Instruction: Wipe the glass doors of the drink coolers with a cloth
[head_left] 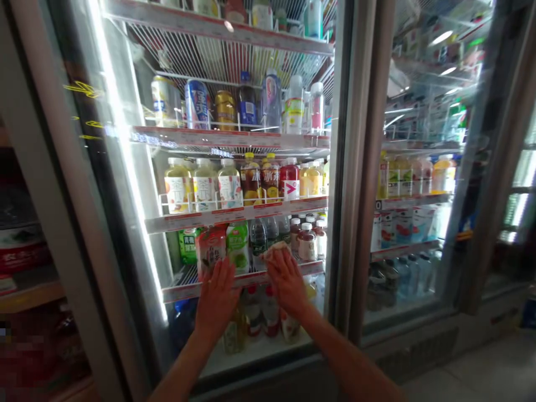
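Observation:
In the head view, the glass door (181, 329) of a lit drinks fridge stands before me. My right hand (288, 279) presses a crumpled pale cloth (278, 248) flat against the glass, in front of clear water bottles (258, 237) on a lower shelf. My left hand (216, 293) lies with fingers stretched out, apparently against the same pane and holding nothing. Behind its fingertips are a pink drink carton (210, 245) and a green drink bottle (238, 248).
Bottles and cans line several shelves behind the glass. A metal door frame (362, 167) stands to the right, beside a second fridge door with more drinks (402, 176). On the left is a dim shelf (31, 296) with packaged goods. Tiled floor (481, 368) shows at lower right.

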Available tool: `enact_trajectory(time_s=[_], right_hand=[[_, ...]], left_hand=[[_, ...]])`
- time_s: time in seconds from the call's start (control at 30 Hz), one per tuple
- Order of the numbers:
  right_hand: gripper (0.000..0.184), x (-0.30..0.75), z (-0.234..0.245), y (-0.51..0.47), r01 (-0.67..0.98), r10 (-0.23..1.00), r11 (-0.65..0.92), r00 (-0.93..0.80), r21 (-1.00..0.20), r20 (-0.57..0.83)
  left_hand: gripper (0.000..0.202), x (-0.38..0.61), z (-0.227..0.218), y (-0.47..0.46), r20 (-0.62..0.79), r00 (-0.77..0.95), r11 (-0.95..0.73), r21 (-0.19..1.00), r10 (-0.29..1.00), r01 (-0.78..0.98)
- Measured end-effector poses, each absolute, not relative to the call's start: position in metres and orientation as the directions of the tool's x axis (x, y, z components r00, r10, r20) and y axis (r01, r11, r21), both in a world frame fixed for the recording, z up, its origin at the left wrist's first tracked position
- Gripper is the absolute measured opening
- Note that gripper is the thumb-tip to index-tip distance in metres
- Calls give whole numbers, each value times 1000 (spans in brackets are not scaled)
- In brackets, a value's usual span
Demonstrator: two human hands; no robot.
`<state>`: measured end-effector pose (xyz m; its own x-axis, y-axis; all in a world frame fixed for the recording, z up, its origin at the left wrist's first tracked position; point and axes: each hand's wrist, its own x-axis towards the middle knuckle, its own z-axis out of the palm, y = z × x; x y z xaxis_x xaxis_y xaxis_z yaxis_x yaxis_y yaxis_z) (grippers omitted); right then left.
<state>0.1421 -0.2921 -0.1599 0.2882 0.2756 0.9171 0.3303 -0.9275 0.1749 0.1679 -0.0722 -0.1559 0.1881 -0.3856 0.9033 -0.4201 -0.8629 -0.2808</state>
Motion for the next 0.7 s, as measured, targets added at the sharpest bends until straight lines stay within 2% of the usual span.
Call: enact_trajectory(time_s=[0.07, 0.17, 0.2, 0.27, 0.37, 0.43, 0.5, 0.6, 0.63, 0.7], right_hand=[[55, 139, -157, -326, 246, 176, -962, 243, 115, 954], [58, 140, -152, -348, 157, -67, -984, 136, -88, 989], [58, 141, -153, -341, 160, -107, -979, 127, -127, 986], [59, 143, -159, -312, 212, -57, -973, 177, -95, 982], [56, 140, -171, -277, 324, 228, -937, 297, 127, 927], [55, 136, -174, -284, 338, 326, -917, 322, 214, 889], [57, 134, -170, -307, 268, 243, -949, 298, 163, 923], [60, 135, -165, -325, 195, -4, -980, 218, -48, 976], [61, 137, -166, -319, 207, -33, -975, 221, -80, 975], [61, 138, -174, -295, 276, 55, -961, 291, -29, 955]], left_hand=[[68, 166, -162, -71, 907, 209, -878, -261, -366, -401], [70, 164, -166, -76, 919, 220, -892, -222, -326, -394], [70, 164, -166, -77, 923, 219, -893, -213, -317, -396], [70, 163, -165, -78, 924, 216, -892, -211, -315, -400], [68, 161, -165, -75, 918, 217, -890, -227, -331, -395], [68, 160, -166, -71, 919, 219, -892, -226, -329, -391], [68, 159, -168, -69, 920, 225, -894, -216, -321, -393], [70, 158, -171, -70, 920, 237, -895, -201, -312, -399], [70, 158, -171, -70, 919, 243, -896, -196, -309, -398], [70, 158, -172, -69, 913, 253, -894, -201, -319, -401]])
